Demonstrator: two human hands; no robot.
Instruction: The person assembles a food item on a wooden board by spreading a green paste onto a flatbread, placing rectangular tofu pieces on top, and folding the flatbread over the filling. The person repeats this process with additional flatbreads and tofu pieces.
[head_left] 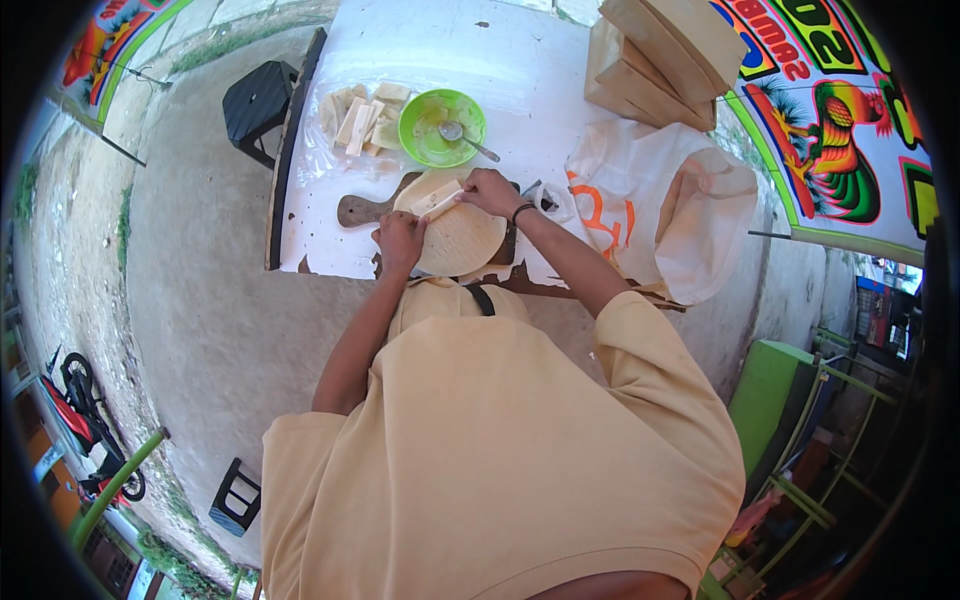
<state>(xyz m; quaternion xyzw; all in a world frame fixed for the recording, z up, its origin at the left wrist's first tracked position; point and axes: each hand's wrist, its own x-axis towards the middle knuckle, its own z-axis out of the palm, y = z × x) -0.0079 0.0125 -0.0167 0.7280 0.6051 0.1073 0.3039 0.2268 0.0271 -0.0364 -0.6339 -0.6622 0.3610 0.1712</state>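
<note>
A pale rolled-up wrapper (438, 203), like an uncooked spring roll, lies slantwise over a stack of round, thin wrappers (465, 243). My left hand (402, 240) pinches its lower left end, and my right hand (488, 192) grips the upper right end. Under the stack is a wooden cutting board (362, 210), its handle jutting out to the left. Just beyond my hands sits a light green bowl (412, 137) with a pale smear inside. A metal spoon (452, 131) rests in it. Left of the bowl, several pale rolls (362, 122) are piled on clear plastic.
The white-topped table (530, 50) has a worn front edge. On its right are a crumpled white plastic bag (640, 170) and brown paper packages (660, 65). Black stools (258, 105) stand left of the table. Bright printed banners (840, 130) hang at the far right.
</note>
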